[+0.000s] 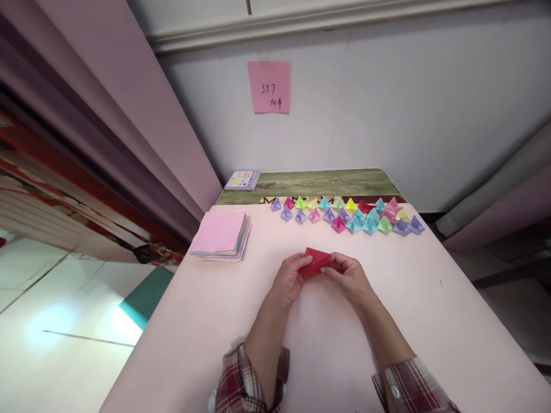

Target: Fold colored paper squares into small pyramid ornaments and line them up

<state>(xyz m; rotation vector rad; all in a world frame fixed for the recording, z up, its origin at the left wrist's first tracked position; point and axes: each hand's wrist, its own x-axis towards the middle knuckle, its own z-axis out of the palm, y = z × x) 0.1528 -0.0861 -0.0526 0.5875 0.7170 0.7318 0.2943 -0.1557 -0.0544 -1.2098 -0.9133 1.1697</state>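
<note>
A small piece of folded red paper point(315, 261) is held above the middle of the table, between both hands. My left hand point(290, 277) pinches its left side, thumb on top. At its right corner, the thumb and fingers of my right hand point(350, 278) are closed on the paper. Beyond the hands stand rows of small folded paper boats point(353, 222) in purple, pink, green, yellow, blue and red. To the left lies a stack of square coloured paper point(218, 232) with a pink sheet on top.
The pale table point(327, 350) has a green wood-patterned strip point(301, 182) at its far end, with a printed packet point(243, 180) on its left corner. A pink note point(269, 87) with handwriting is stuck to the wall. Pinkish curtains point(172, 103) hang at the left.
</note>
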